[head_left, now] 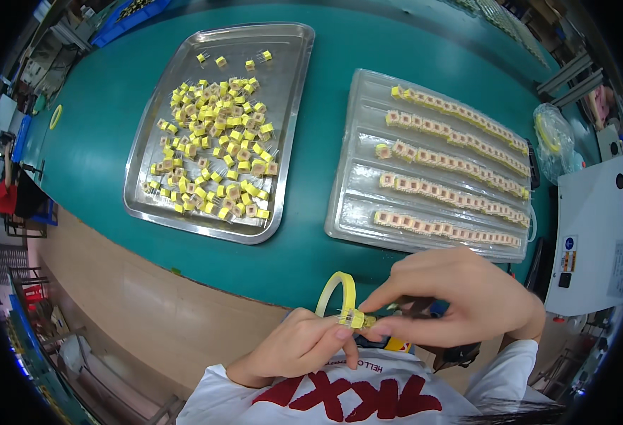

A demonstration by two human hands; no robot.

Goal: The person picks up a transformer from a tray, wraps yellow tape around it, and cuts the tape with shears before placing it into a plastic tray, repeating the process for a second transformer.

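Note:
Close to my body, my left hand (301, 343) pinches a small yellow-wrapped transformer (354, 319) whose thin metal pins point left. My right hand (453, 297) closes thumb and forefinger on its right end; the fingertips hide part of it. A roll of yellow tape (349, 285) stands upright as a ring just behind the transformer, by my left fingers. Whether a strip of tape runs from the roll to the transformer I cannot tell.
On the green table (255, 273), a metal tray (288, 163) holds many loose transformers. Right of it, a clear plastic tray (347, 159) carries several rows of them. A white box-shaped machine (591, 234) and a clear plastic bag (553, 134) are at the right.

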